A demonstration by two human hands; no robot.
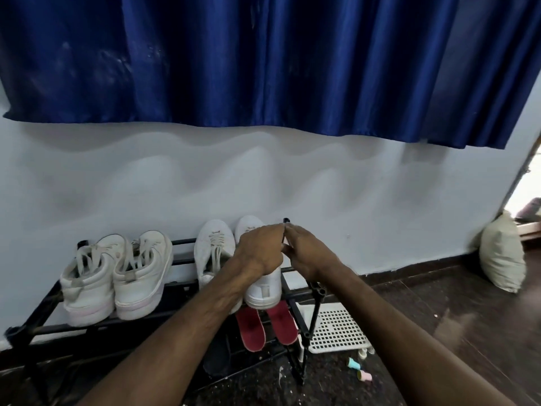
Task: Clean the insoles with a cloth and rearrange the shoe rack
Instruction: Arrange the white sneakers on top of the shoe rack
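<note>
A black metal shoe rack (181, 284) stands against the pale wall. On its top shelf sit a pair of white high-top sneakers (117, 276) at the left and a pair of white low sneakers (215, 253) at the right. My left hand (259, 252) rests on top of the rightmost white sneaker (265, 290). My right hand (307, 253) is beside it, fingertips touching the left hand near the shoe's opening. What the fingers pinch is hidden. Two red insoles (265, 326) lie on the lower shelf below that shoe.
A blue curtain (263, 60) hangs above. A white perforated plastic tray (336, 328) lies on the dark floor right of the rack, with small pastel cups (360, 369) near it. A pale sack (502, 256) leans by the doorway at right. A dark shoe (216, 356) sits under the rack.
</note>
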